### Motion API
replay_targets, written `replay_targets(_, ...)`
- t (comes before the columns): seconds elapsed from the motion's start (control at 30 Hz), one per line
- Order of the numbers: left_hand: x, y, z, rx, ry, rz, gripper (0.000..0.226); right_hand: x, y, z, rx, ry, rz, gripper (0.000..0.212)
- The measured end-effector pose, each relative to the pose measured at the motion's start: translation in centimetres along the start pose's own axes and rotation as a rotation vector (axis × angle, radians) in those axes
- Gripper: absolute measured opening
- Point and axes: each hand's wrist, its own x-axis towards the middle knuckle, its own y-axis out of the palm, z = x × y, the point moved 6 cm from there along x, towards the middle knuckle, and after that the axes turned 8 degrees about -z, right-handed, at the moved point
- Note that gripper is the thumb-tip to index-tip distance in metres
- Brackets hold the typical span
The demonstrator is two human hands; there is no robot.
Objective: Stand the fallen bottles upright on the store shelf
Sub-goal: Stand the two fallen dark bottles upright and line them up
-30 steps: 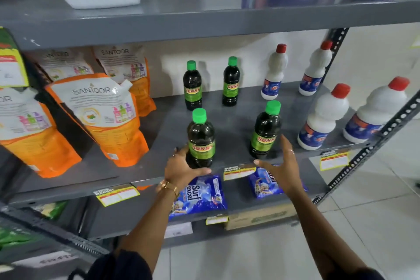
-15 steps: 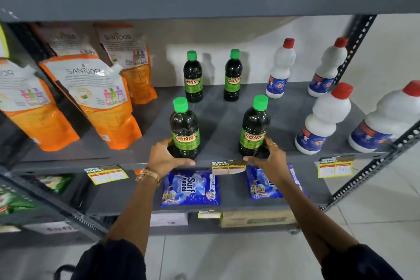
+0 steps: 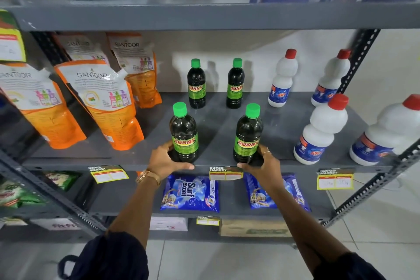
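Fingers of the left hand curl round the base of the front-left Sunny bottle, thumb laid along the shelf edge. The right hand clasps the base of the front-right Sunny bottle likewise. Both bottles stand upright near the front lip, long axes vertical, green caps up, labels facing out. Behind them, two more Sunny bottles stand upright toward the back wall. To the right stand white red-capped bottles; to the left lean orange Santoor pouches.

Four dark green-capped bottles stand upright on the grey shelf.
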Motion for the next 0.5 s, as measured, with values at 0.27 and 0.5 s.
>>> replay_targets(0.27,-0.5,0.2,-0.2,-0.006,-0.014,-0.006,0.075,0.1,0.1,-0.4,-0.024,-0.023,0.013,0.067)
replay_targets(0.5,-1.4,0.6,-0.7,-0.032,-0.04,-0.047,0.068,0.3,-0.1,-0.5,0.036,-0.01,0.043,0.085)
